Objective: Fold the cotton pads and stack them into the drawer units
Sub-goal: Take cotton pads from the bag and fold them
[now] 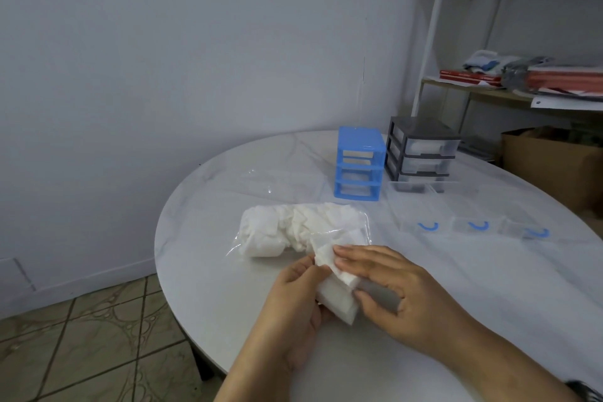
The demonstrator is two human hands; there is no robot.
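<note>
Folding cotton pads (pixel 336 290) near table (pixel 208 271) front edge w/ left hand (pixel 293 300) gripping stack, right hand (pixel 388 284) flat-fingered on top w/ thumb at the side; fold prob springs open or stack slides apart if pressure eases, drawer units (pixel 359 163) well apart at back edge.

Both forearms are running off the bottom edge; the left hand (pixel 295 300) is hiding part of the cotton pads (pixel 337 295).
</note>
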